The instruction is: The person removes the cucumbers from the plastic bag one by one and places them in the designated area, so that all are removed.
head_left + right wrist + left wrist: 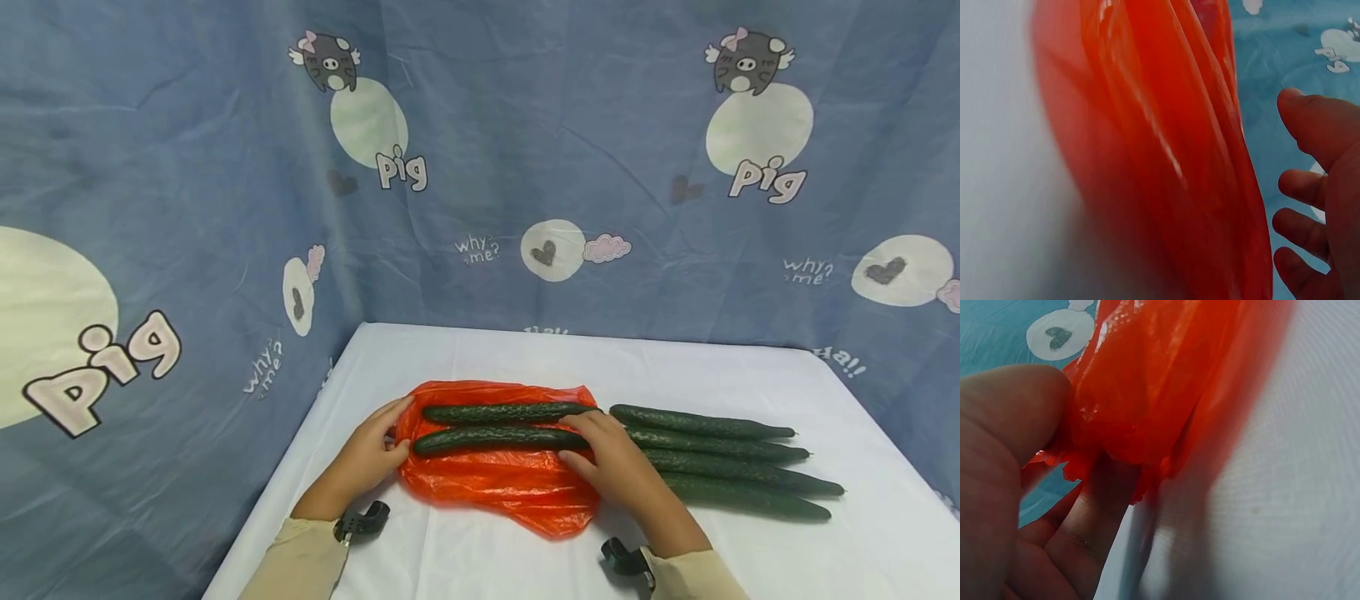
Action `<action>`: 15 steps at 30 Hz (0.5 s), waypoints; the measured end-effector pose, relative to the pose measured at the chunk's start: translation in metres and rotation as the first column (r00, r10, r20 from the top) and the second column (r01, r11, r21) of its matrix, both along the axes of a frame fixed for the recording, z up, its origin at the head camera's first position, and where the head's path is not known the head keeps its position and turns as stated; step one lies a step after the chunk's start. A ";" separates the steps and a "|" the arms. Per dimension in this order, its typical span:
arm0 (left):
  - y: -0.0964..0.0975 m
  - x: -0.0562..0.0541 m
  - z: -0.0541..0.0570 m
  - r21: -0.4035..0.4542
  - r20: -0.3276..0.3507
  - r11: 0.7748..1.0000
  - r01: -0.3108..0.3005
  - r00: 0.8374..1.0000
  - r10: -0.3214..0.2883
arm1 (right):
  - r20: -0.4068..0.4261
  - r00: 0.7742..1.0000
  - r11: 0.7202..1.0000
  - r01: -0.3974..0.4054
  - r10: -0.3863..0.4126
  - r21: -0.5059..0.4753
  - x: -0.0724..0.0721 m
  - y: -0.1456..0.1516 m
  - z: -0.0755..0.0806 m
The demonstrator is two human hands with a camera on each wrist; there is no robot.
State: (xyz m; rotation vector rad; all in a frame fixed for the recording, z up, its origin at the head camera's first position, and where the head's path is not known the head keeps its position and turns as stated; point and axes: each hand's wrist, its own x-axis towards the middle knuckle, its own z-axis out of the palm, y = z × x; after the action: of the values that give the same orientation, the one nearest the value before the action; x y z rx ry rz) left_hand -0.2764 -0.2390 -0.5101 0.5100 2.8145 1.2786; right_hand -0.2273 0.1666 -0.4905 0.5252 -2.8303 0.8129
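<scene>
Two dark green cucumbers lie side by side on a crumpled red plastic bag spread over the white table. At the bag's left edge, my left hand holds the plastic; in the left wrist view its thumb is on one side and fingers reach under the other, with some fingertips hidden. My right hand is over the right ends of the two cucumbers, covering them in part. In the right wrist view, its loosely bent fingers stand apart from the bag's side.
Several more cucumbers lie in a row on the white table, just right of my right hand. A blue patterned cloth hangs behind the table and along its left side. Dark wrist-worn devices are on both wrists.
</scene>
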 end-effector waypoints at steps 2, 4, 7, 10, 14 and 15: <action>0.001 0.000 0.001 0.006 -0.005 1.000 0.004 1.000 -0.004 | -0.004 1.000 1.000 -0.005 0.005 0.002 -0.002 -0.004 0.001; 0.002 0.000 0.002 0.012 -0.012 1.000 0.006 1.000 -0.006 | -0.002 1.000 1.000 -0.011 0.011 0.004 -0.003 -0.008 0.002; 0.002 0.001 0.003 0.015 -0.017 1.000 0.006 1.000 -0.005 | 0.012 1.000 1.000 -0.017 0.017 0.014 -0.005 -0.013 0.003; 0.002 0.001 0.003 0.010 -0.013 1.000 0.005 1.000 -0.004 | 0.016 1.000 0.999 -0.026 0.026 0.021 -0.006 -0.018 0.003; 0.001 0.001 0.002 0.000 -0.005 1.000 -0.004 1.000 0.004 | -0.003 0.999 0.999 -0.039 0.040 0.023 -0.009 -0.025 0.004; 0.001 0.002 0.002 0.000 -0.005 1.000 -0.005 1.000 0.005 | -0.005 0.999 0.999 -0.041 0.041 0.024 -0.009 -0.027 0.005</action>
State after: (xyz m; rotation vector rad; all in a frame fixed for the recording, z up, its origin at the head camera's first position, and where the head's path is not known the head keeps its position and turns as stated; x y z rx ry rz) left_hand -0.2749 -0.2379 -0.5084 0.5075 2.8215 1.2804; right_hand -0.2364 0.1396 -0.4858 0.5896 -2.8363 0.7836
